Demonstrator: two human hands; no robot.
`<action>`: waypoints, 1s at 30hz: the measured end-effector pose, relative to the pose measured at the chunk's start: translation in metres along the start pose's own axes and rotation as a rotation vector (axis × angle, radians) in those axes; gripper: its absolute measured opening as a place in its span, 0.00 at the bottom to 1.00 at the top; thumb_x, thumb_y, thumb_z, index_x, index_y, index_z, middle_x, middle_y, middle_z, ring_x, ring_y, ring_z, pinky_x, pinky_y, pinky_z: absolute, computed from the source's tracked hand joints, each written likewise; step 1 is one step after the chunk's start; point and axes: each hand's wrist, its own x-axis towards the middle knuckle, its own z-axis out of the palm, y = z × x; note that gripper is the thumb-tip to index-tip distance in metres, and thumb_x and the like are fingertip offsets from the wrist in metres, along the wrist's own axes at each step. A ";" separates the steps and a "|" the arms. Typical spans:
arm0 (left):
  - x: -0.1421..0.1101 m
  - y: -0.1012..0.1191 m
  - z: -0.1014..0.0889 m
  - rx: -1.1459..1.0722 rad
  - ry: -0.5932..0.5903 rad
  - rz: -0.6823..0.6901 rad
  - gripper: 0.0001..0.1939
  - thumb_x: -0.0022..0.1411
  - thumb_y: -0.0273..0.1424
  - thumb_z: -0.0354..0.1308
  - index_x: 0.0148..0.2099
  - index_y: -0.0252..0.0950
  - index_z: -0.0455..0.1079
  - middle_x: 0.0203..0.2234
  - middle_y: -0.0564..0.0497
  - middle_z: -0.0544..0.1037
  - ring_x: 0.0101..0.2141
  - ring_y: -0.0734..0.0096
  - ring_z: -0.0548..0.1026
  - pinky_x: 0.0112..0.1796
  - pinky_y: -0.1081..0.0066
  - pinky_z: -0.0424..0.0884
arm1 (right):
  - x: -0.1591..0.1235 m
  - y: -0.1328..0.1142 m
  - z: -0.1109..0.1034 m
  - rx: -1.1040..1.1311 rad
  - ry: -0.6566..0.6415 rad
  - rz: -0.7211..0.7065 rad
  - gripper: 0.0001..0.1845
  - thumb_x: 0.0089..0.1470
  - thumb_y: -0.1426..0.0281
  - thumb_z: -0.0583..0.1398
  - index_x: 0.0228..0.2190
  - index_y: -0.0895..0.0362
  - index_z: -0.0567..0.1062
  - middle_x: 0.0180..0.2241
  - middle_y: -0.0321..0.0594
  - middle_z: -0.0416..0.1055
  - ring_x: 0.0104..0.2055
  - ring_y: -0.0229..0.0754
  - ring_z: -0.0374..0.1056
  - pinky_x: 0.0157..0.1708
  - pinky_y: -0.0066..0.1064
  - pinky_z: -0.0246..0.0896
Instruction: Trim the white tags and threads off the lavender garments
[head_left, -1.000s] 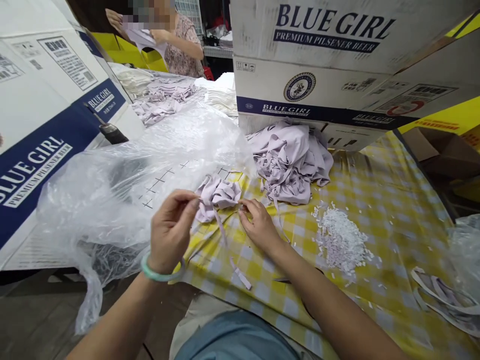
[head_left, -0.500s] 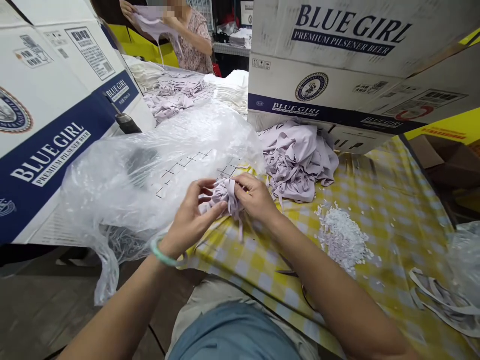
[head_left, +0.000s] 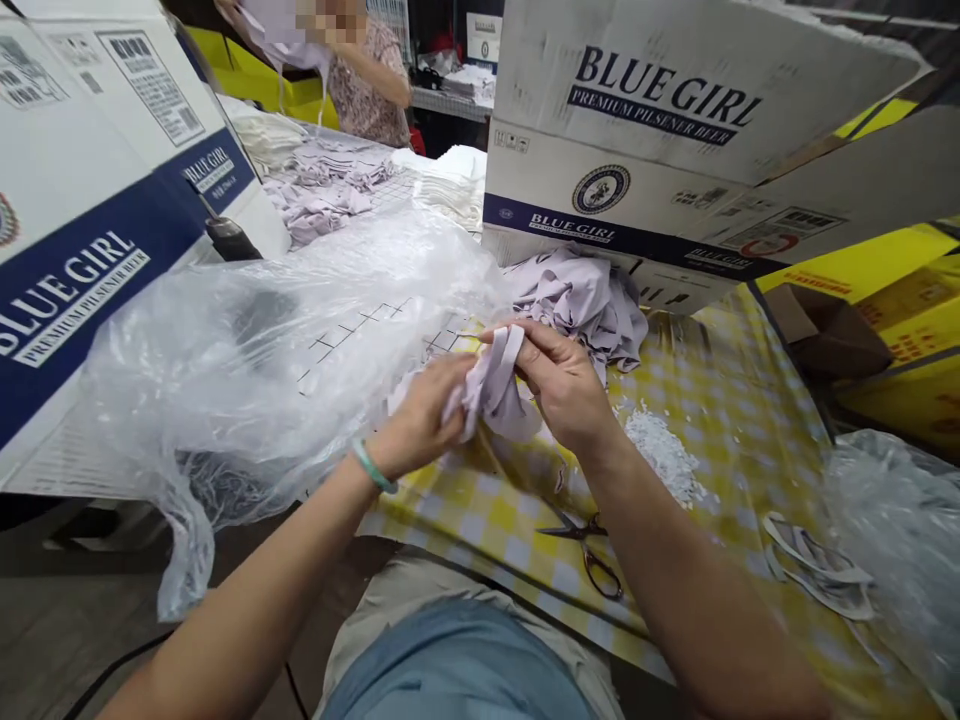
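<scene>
Between my two hands is a pale lilac garment [head_left: 501,400] with narrow straps, bunched up and lifted a little off the table. My left hand [head_left: 420,415], with a green bangle at the wrist, is closed around its left side. My right hand [head_left: 559,375] pinches a looped strap at the upper right. Behind my right hand lies a heap of the same lilac fabric [head_left: 574,295]. Below my right wrist a pair of scissors [head_left: 581,535] rests on the yellow checked tablecloth [head_left: 487,520], blades partly open.
Clear plastic sheeting [head_left: 225,370] spreads over the left of the table. A white carton [head_left: 637,150] stands behind, another carton [head_left: 97,250] at left. Small white scraps [head_left: 664,455] and white straps [head_left: 817,570] lie at right. Across the table a person [head_left: 371,90] holds lilac cloth.
The garment on the table has been gathered up and raised, its strap now looped in my right hand. My right hand moved up and right, and the scissors have come into fuller view.
</scene>
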 end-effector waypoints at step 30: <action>0.004 0.053 0.015 -0.303 -0.006 -0.348 0.11 0.60 0.36 0.53 0.38 0.37 0.74 0.30 0.48 0.76 0.33 0.65 0.72 0.38 0.67 0.70 | -0.141 0.028 -0.044 0.092 0.593 0.261 0.13 0.58 0.58 0.60 0.32 0.53 0.79 0.29 0.34 0.73 0.28 0.34 0.65 0.31 0.27 0.63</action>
